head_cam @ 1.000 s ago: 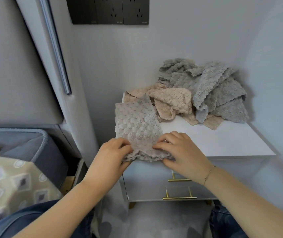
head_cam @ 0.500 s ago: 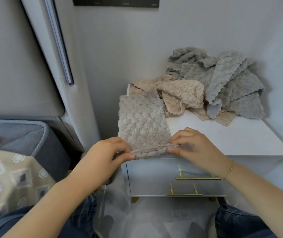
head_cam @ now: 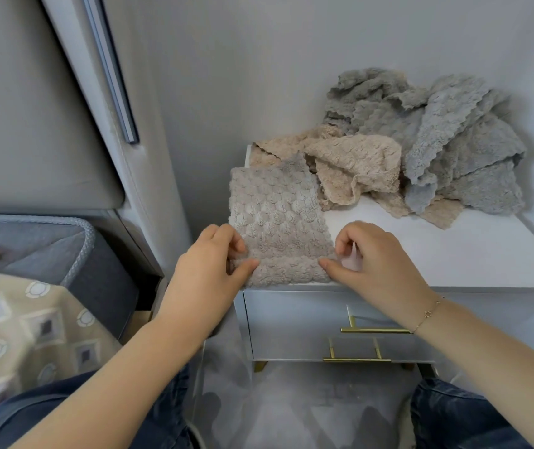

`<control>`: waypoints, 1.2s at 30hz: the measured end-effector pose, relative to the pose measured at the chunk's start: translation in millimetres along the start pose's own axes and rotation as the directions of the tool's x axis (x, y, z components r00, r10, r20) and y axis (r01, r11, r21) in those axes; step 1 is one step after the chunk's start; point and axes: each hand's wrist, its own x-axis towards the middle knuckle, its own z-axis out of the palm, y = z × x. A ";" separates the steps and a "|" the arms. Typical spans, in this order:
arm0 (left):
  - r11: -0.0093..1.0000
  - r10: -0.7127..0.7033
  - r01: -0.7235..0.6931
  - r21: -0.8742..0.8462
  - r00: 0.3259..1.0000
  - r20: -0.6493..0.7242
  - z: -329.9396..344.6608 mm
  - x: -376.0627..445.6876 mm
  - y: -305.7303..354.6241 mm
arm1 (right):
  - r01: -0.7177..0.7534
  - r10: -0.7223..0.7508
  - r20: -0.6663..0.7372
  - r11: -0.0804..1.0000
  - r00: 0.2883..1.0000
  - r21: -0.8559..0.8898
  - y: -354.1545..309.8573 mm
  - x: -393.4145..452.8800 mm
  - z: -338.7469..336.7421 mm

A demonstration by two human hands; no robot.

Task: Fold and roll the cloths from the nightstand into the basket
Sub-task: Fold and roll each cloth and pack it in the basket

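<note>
left hand [head_cam: 207, 270] – right hand [head_cam: 375, 264] pinch cloth [head_cam: 275, 222] roll | fingertips hidden

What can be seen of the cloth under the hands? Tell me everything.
The folded cloth is a grey-beige, plush strip with a bubbly scalloped texture. It lies flat on the white nightstand, at its front left corner, its near end rolled into a short tube at the edge. The left hand and right hand pinch the roll's ends. Its far end touches the beige cloths.

Cloth [head_cam: 275, 215] before pile [head_cam: 421, 147] on nightstand [head_cam: 453, 254]
</note>
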 end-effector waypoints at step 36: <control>0.990 0.128 -0.137 0.026 0.965 0.231 -10.5 -18.8 11.3 | -0.141 0.059 0.258 0.940 0.964 0.311 -5.6 -9.5 -24.0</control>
